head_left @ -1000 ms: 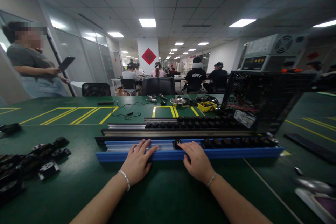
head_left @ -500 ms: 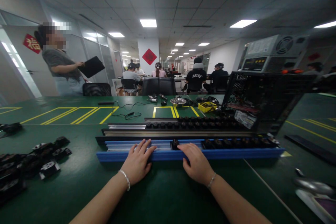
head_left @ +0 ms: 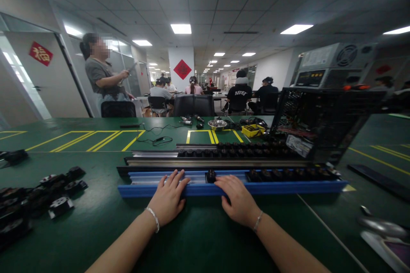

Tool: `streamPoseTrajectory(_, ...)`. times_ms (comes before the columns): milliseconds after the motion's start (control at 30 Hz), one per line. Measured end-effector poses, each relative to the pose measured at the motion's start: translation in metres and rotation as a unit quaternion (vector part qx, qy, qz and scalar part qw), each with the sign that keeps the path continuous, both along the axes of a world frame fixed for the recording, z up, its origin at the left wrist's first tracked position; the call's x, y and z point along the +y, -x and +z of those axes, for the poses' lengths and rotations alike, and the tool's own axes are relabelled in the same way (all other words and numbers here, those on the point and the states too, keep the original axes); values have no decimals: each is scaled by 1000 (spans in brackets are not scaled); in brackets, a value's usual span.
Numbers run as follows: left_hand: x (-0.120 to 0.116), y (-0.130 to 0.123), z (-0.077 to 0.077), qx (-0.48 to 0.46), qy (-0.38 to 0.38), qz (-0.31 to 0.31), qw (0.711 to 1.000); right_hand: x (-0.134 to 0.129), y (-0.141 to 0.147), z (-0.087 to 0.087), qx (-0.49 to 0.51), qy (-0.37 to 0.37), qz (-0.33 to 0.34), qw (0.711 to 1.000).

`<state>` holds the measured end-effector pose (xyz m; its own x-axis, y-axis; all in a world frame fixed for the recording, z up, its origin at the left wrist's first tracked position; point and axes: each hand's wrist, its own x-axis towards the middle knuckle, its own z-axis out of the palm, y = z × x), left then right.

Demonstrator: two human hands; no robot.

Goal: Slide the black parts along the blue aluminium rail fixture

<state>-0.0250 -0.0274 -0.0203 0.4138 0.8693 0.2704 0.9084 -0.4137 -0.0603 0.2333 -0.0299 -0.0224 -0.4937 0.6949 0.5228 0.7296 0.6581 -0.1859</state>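
L hand (head_left: 169, 198): open, fingers spread over the blue rail (head_left: 288, 187) left of ctr, palm down, nothing gripped AFAICT. R hand (head_left: 238, 199): half-open, fingers loosely bent, index tip at right side of single black block (head_left: 211, 176); not closed around it. Can't tell how hard either hand presses.

Block sits in the rail's channel approx mid-length, btwn the two hands, apart from the row of black blocks (head_left: 288, 174) filling the right end of same rail. Rail lies lengthwise L-R on green table (head_left: 198, 239).

Right behind it: dark rail (head_left: 208, 162), roughly parallel. Pile of black parts (head_left: 41, 194) on table, far L. PC case (head_left: 323, 123) back R, w/ power supply (head_left: 342, 57) on top. Metal bowl (head_left: 217, 124) + yellow basket (head_left: 253, 130) further back, near each other.
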Motion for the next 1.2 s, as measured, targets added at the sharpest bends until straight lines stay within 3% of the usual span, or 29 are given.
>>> streamPoseTrajectory(1200,-5,-9,4,29,17,-15,999,-6,4,8,-54,75,5,996)
